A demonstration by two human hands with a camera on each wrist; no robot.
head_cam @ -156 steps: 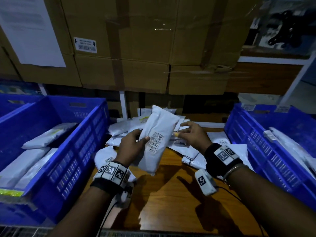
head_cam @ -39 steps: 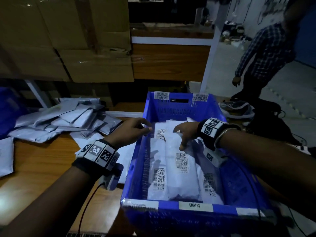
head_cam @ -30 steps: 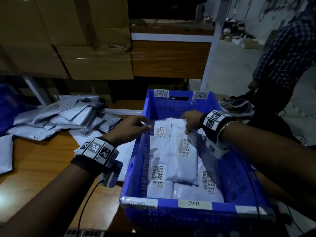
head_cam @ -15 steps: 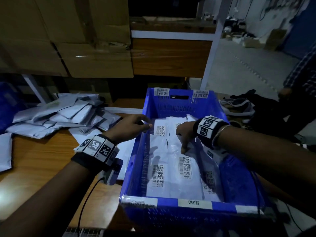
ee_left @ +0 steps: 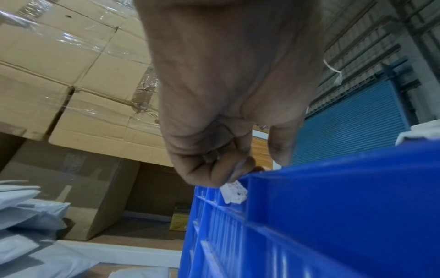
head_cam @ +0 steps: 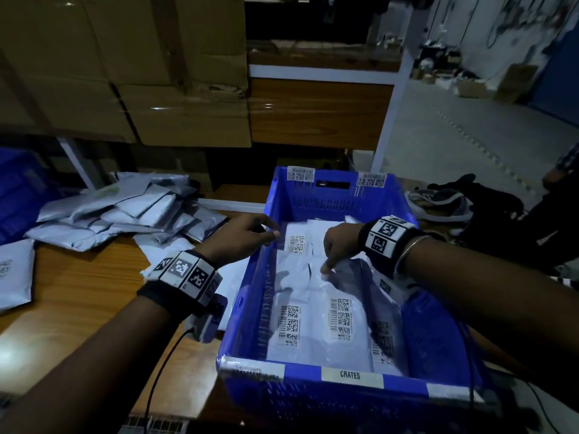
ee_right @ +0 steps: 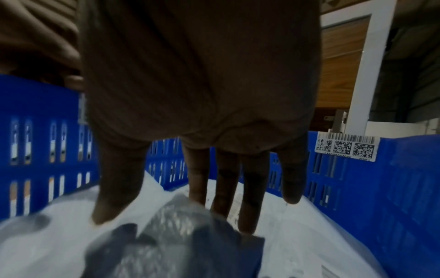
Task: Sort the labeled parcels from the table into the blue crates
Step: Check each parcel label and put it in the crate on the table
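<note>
1. Parcels point(head_cam: 316, 321) are lying flat side by side on the floor of the blue crate point(head_cam: 351, 375), barcode labels facing up. The middle parcel, which a second ago was being lifted at its far end, is now lying down again among the others.
2. The right hand point(head_cam: 340, 245) is reaching down inside the crate with its fingers point(ee_right: 250, 197) nearly straight, their tips touching the wrinkled film of the top parcel. Its grip is loose: nothing is pinched or curled round, so it looks to be patting or nudging the parcel into line, not carrying it.
3. The left hand point(head_cam: 242, 238) is staying where it was half a second ago, at the crate's left rim. Its fingers are curled, the thumb and knuckles resting against the rim's edge; this grip is closed on nothing I can make out.
4. Judging from this, the placing step is finishing: this parcel is sorted and being tidied.
5. A heap of unsorted parcels point(head_cam: 125, 214) is waiting on the tabletop point(head_cam: 81, 289) to the left, well apart from the crate, so much of the job remains.
6. Stacked cardboard boxes point(head_cam: 156, 73) are standing behind the heap.
</note>
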